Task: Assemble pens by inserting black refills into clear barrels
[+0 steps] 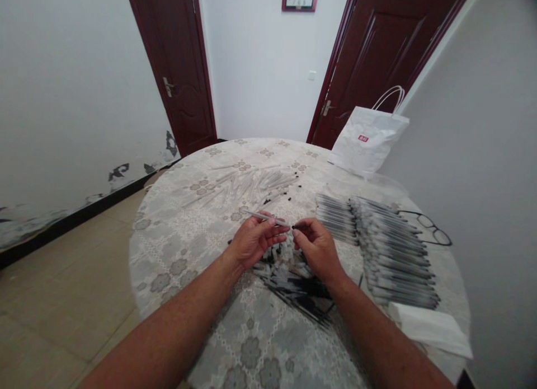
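While the left hand point(254, 240) holds a thin grey tube point(268, 218) between thumb and fingers, the right hand point(319, 252) pinches a small black bit point(293, 227) between thumb and forefinger at the tube's right end. The tube lies slantwise over the left fingers, its far end pointing up and to the left, above the middle of the round table point(163, 266). Whether the bit touches the tube or sits just beside it, I cannot tell. The lower fingers of the left hand are loosely spread; those of the right are curled in.

Beneath and in front of the hands lies a jumble of black sticks point(297, 302) and small clear parts, partly hidden and blurred. Beyond them, clear tubes point(260, 184) are strewn in a loose heap, with a few black specks at its right edge. To the right of the hands, slim pens point(335, 218) lie side by side in a row, next to a longer, thicker stack point(394, 260). Glasses point(432, 226) rest just beyond that stack, a white packet point(432, 327) lies at its near end, and a white bag point(369, 143) stands at the table's far right edge.
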`<state>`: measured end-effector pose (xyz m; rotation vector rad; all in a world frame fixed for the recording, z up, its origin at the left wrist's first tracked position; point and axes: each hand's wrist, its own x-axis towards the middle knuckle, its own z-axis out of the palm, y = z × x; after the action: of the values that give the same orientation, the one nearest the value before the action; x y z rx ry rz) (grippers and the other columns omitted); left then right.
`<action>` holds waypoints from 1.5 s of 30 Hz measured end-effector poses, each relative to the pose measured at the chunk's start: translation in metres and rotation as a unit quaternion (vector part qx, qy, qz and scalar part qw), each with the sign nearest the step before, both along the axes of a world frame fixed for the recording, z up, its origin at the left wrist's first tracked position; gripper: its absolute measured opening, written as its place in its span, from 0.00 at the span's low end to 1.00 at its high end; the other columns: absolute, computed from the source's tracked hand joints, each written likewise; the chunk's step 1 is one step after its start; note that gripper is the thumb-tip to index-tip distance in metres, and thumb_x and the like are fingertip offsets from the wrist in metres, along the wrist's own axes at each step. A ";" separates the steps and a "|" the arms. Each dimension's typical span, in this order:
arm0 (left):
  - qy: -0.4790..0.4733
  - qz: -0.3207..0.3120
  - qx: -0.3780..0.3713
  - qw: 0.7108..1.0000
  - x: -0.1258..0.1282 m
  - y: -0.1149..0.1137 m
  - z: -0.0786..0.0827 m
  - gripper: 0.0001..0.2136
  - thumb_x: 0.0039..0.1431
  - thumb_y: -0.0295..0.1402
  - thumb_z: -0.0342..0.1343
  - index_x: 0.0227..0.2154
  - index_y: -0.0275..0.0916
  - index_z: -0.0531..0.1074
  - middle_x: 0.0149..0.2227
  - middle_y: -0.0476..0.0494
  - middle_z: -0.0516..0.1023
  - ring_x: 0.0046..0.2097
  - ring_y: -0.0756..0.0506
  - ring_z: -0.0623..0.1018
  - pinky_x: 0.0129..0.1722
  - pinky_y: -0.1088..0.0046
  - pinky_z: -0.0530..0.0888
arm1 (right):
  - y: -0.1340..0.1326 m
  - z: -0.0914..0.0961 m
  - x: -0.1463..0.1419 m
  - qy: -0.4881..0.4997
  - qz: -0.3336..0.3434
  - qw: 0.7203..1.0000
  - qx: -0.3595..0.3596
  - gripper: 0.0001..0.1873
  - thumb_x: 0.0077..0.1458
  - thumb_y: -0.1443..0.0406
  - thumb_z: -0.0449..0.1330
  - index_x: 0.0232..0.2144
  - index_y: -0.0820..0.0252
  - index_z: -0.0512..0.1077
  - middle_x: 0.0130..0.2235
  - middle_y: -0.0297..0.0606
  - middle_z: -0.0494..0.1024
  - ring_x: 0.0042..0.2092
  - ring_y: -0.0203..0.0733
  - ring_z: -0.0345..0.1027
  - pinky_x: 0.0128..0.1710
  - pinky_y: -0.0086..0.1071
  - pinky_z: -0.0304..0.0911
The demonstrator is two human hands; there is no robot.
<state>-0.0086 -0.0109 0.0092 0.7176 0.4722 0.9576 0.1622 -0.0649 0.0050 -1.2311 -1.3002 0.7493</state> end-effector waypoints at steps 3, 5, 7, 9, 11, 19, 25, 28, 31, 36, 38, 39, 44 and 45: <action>0.002 0.000 -0.002 1.000 0.001 0.000 0.000 0.13 0.53 0.30 0.66 0.37 0.37 0.67 0.39 0.39 0.81 0.43 0.41 0.82 0.41 0.64 0.78 | 0.001 -0.002 -0.001 -0.011 0.002 1.000 0.000 0.10 0.55 0.59 0.62 0.37 0.57 0.70 0.30 0.32 0.74 0.28 0.35 0.67 0.28 0.28 0.65; 0.005 0.001 0.002 1.000 0.001 0.000 0.000 0.13 0.53 0.30 0.66 0.37 0.37 0.68 0.40 0.39 0.81 0.42 0.41 0.82 0.42 0.64 0.78 | 0.001 -0.002 -0.001 -0.013 -0.002 1.000 0.000 0.10 0.55 0.59 0.62 0.37 0.57 0.70 0.31 0.33 0.75 0.29 0.36 0.67 0.28 0.28 0.65; 0.011 0.003 0.006 1.000 0.001 0.000 0.000 0.13 0.52 0.30 0.67 0.37 0.36 0.68 0.40 0.40 0.80 0.42 0.42 0.82 0.42 0.64 0.79 | 0.001 -0.002 -0.001 -0.012 -0.004 1.000 -0.003 0.10 0.55 0.59 0.62 0.37 0.57 0.71 0.32 0.34 0.76 0.30 0.36 0.68 0.28 0.28 0.65; 0.018 0.009 0.013 1.000 0.001 0.001 -0.001 0.14 0.52 0.30 0.67 0.37 0.36 0.68 0.40 0.40 0.80 0.41 0.43 0.82 0.42 0.64 0.79 | 0.001 -0.001 0.000 -0.012 -0.004 1.000 -0.005 0.10 0.55 0.59 0.62 0.37 0.57 0.71 0.32 0.34 0.76 0.29 0.36 0.68 0.28 0.28 0.65; 0.024 0.015 0.022 0.999 0.002 0.001 -0.003 0.14 0.52 0.31 0.67 0.37 0.36 0.68 0.40 0.40 0.80 0.41 0.43 0.82 0.42 0.64 0.79 | 0.001 -0.001 0.000 -0.013 -0.001 1.000 -0.006 0.10 0.55 0.58 0.63 0.37 0.57 0.72 0.31 0.34 0.76 0.29 0.36 0.67 0.28 0.28 0.65; 0.033 0.016 0.047 0.998 0.002 0.001 -0.005 0.14 0.52 0.31 0.67 0.35 0.35 0.67 0.41 0.39 0.80 0.41 0.43 0.82 0.42 0.63 0.79 | 0.002 -0.004 0.001 0.006 0.006 1.000 -0.007 0.11 0.54 0.57 0.63 0.37 0.57 0.71 0.30 0.32 0.76 0.27 0.35 0.67 0.27 0.29 0.65; 0.036 0.007 0.054 0.998 0.003 -0.001 -0.004 0.14 0.52 0.32 0.67 0.35 0.36 0.67 0.41 0.39 0.80 0.41 0.43 0.82 0.41 0.63 0.79 | 0.000 -0.003 0.001 -0.064 -0.013 0.997 0.032 0.08 0.56 0.59 0.62 0.36 0.56 0.72 0.33 0.34 0.76 0.31 0.37 0.69 0.31 0.30 0.65; 0.037 0.007 0.054 0.998 0.002 -0.001 -0.004 0.14 0.51 0.33 0.68 0.34 0.36 0.67 0.40 0.39 0.80 0.40 0.43 0.82 0.40 0.64 0.79 | -0.001 -0.002 0.002 -0.108 -0.025 0.993 0.041 0.08 0.57 0.58 0.61 0.36 0.56 0.73 0.34 0.35 0.77 0.33 0.38 0.70 0.33 0.30 0.65; 0.038 0.010 0.055 0.998 0.003 -0.002 -0.003 0.15 0.50 0.33 0.69 0.33 0.35 0.67 0.40 0.39 0.81 0.40 0.43 0.82 0.40 0.64 0.79 | -0.002 -0.001 0.005 -0.126 -0.021 0.992 0.013 0.12 0.59 0.54 0.59 0.35 0.56 0.73 0.30 0.34 0.76 0.30 0.38 0.69 0.30 0.30 0.64; 0.054 0.005 0.053 0.997 0.004 -0.002 -0.002 0.14 0.50 0.32 0.69 0.34 0.35 0.68 0.40 0.38 0.81 0.40 0.43 0.82 0.40 0.64 0.79 | -0.004 -0.001 0.008 -0.148 -0.003 0.989 -0.023 0.21 0.65 0.52 0.50 0.27 0.57 0.70 0.24 0.32 0.71 0.26 0.36 0.65 0.26 0.28 0.59; 0.055 0.011 0.053 0.997 0.004 -0.002 -0.001 0.14 0.50 0.32 0.68 0.34 0.35 0.68 0.40 0.39 0.81 0.39 0.44 0.82 0.39 0.66 0.79 | -0.006 0.000 0.006 -0.141 -0.008 0.990 -0.008 0.17 0.65 0.53 0.50 0.33 0.56 0.71 0.26 0.32 0.71 0.28 0.37 0.66 0.28 0.29 0.60; 0.053 0.016 0.055 0.997 0.004 -0.002 -0.001 0.14 0.51 0.31 0.68 0.33 0.35 0.68 0.39 0.39 0.81 0.38 0.44 0.82 0.39 0.66 0.79 | -0.006 0.000 0.005 -0.138 -0.013 0.990 0.005 0.14 0.64 0.54 0.52 0.38 0.56 0.71 0.28 0.32 0.72 0.29 0.37 0.67 0.29 0.29 0.61; 0.060 0.015 0.057 0.996 0.003 -0.001 0.001 0.13 0.50 0.31 0.68 0.33 0.35 0.68 0.39 0.39 0.81 0.38 0.45 0.82 0.40 0.67 0.79 | -0.008 0.006 0.000 -0.182 -0.035 0.981 0.052 0.09 0.60 0.58 0.56 0.40 0.56 0.70 0.32 0.34 0.75 0.32 0.38 0.68 0.34 0.30 0.62; 0.064 0.011 0.057 0.996 0.003 -0.001 0.002 0.13 0.50 0.31 0.68 0.33 0.35 0.68 0.39 0.39 0.81 0.38 0.45 0.82 0.40 0.67 0.79 | -0.007 0.007 0.001 -0.196 -0.034 0.979 0.051 0.08 0.61 0.59 0.55 0.38 0.56 0.70 0.31 0.34 0.75 0.31 0.38 0.67 0.33 0.30 0.61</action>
<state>-0.0055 -0.0117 0.0108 0.8823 0.5410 0.9678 0.1628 -0.0722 0.0115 -1.3771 -1.5836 0.3944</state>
